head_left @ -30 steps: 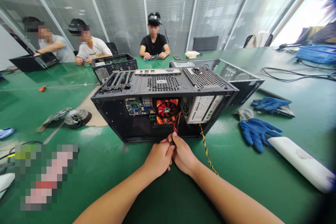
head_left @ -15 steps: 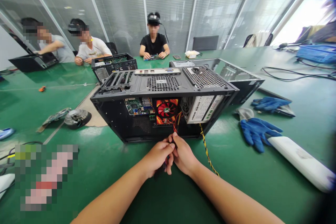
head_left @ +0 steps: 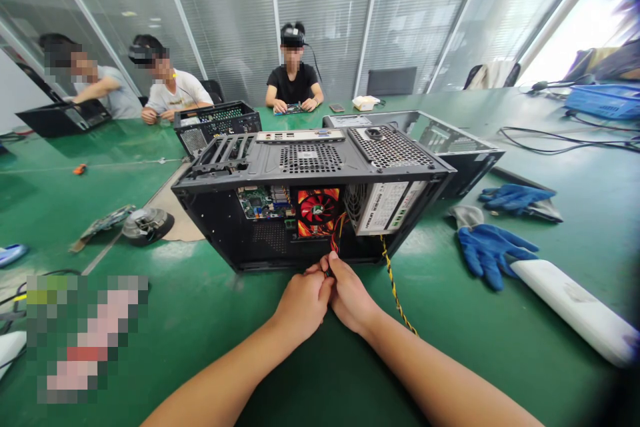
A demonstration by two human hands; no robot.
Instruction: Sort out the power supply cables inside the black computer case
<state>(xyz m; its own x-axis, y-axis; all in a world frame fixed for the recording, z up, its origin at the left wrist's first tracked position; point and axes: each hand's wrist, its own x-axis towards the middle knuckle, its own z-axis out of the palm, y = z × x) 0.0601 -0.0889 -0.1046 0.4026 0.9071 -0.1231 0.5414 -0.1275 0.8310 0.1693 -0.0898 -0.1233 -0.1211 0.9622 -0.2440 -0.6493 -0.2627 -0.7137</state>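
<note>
An open black computer case (head_left: pixel 210 230) stands on the green table, its open side facing me. Inside show a circuit board (head_left: pixel 265 203), a red cooling fan (head_left: pixel 319 207) and a power supply (head_left: pixel 390 208). Red and black power cables (head_left: pixel 336 237) run down from beside the power supply into my hands. My left hand (head_left: pixel 303 297) is closed around the cable bundle, its fingers curled against the other hand. My right hand (head_left: pixel 351 293) pinches the cables just below the case's lower edge. The connectors are mostly hidden by my fingers. A yellow and black cable (head_left: pixel 393 283) hangs free to the right.
Blue gloves (head_left: pixel 487 250) and a long white object (head_left: pixel 575 307) lie on the right. A round metal cooler (head_left: pixel 147 223) is on the left. Behind stand another case (head_left: pixel 470 170) and a smaller one (head_left: pixel 220 121). Three people (head_left: pixel 295 83) sit across the table.
My left hand has turned and its fingers have curled in tighter, so the cable ends that hung below it are now hidden. My right hand stays nearly in place.
</note>
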